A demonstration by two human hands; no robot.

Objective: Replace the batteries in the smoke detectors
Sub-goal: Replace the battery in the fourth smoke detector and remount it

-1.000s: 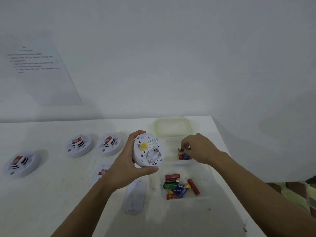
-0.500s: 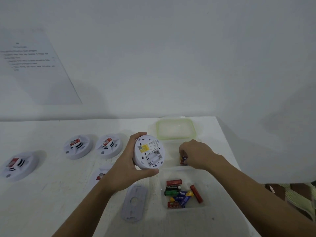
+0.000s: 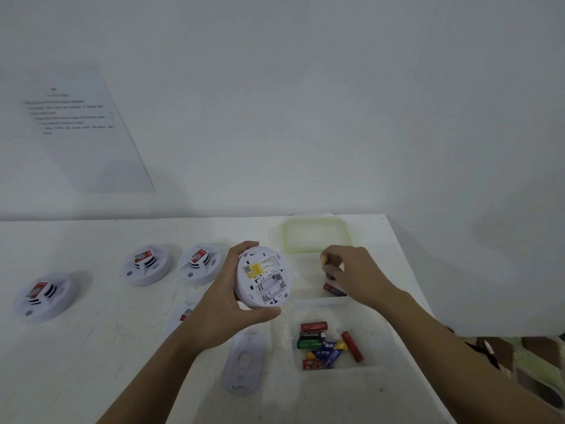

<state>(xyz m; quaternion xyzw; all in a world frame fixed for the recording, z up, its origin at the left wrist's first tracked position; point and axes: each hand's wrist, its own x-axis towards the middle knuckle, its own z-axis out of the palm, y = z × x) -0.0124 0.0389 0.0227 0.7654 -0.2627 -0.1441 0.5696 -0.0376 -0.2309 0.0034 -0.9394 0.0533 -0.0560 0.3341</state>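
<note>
Seen from the head camera, the left grip [image 3: 226, 304] was clenched round the rim of a white detector [image 3: 264, 276]. It held the detector clear of the desk [image 3: 91, 362], tipped so that its back, with a yellow label and an open battery bay, faced the camera. Right of the detector, the right grip [image 3: 357, 273] pinched a small battery [image 3: 326, 264] between thumb and fingertips, over a clear tub [image 3: 308, 280] where a red-and-blue cell [image 3: 333, 289] lay. Below and right of the detector, a second tub [image 3: 376, 341] held a loose pile [image 3: 321, 347] of red, green, black and blue batteries. Beyond the detector to the right lay a green-rimmed lid [image 3: 316, 234]. Just below the detector, a pale cover plate [image 3: 244, 362] lay flat. Left of the detector sat a near unit [image 3: 200, 263] and a middle unit [image 3: 148, 264] side by side. A far unit [image 3: 46, 293] sat well apart farther left, and each of the three bore a red tag. A hidden unit [image 3: 186, 310] showed only partly behind the left forearm. A printed sheet [image 3: 85, 127] hung on the wall, up and left of the detector.
</note>
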